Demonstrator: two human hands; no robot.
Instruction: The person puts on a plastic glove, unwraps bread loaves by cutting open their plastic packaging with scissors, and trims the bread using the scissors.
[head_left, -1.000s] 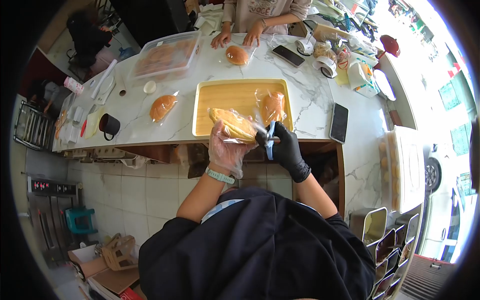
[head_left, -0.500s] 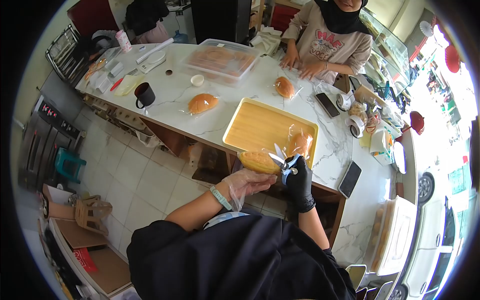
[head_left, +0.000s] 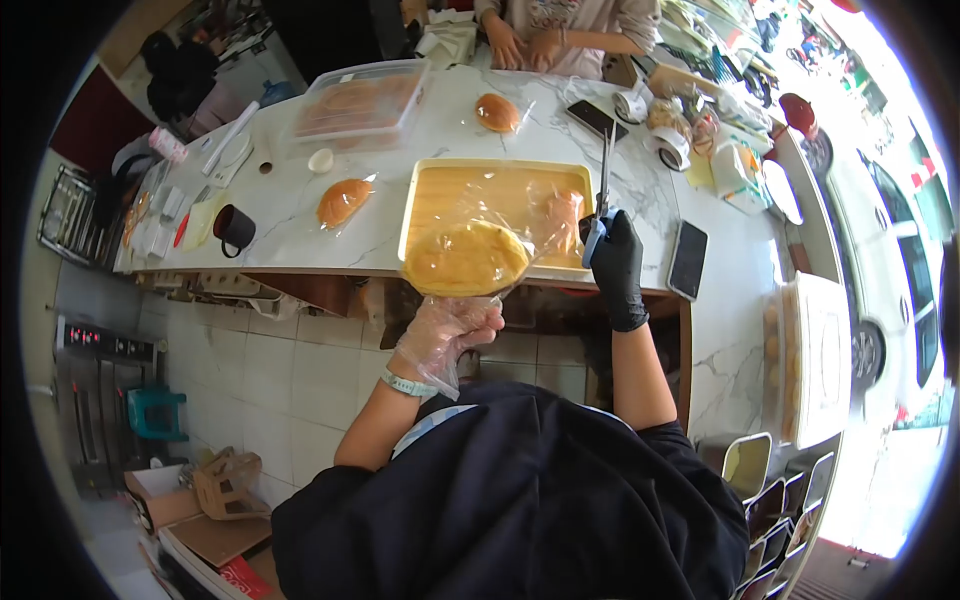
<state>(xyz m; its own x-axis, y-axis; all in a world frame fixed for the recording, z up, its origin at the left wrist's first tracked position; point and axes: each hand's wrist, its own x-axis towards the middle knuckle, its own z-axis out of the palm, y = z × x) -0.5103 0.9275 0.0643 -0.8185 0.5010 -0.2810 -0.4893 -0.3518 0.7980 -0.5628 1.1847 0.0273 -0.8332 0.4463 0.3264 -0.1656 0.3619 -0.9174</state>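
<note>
A yellowish bread in clear plastic wrap [head_left: 465, 262] is raised over the front edge of the tray, held from below by my left hand [head_left: 455, 325]. That hand wears a loose clear plastic glove, and its fingers are closed. My right hand [head_left: 618, 260], in a black glove, grips the blue handles of a pair of scissors [head_left: 606, 172]. Their blades point up and away, beside the tray's right edge. On the yellow-rimmed tray [head_left: 440, 190] lies a browner wrapped bun [head_left: 562, 218], partly behind loose clear film.
More wrapped buns, one left [head_left: 344, 203] and one farther back [head_left: 496, 113], sit on the marble table. Around them are a black mug [head_left: 233, 230], a lidded plastic box [head_left: 360, 105], phones [head_left: 687, 260] and tape rolls [head_left: 668, 148]. A co-worker's hands [head_left: 525, 48] rest at the far edge.
The scissors have moved away from the bread and now point upward at the right. My left hand has lifted and turned the bread, showing its broad side. The view has shifted.
</note>
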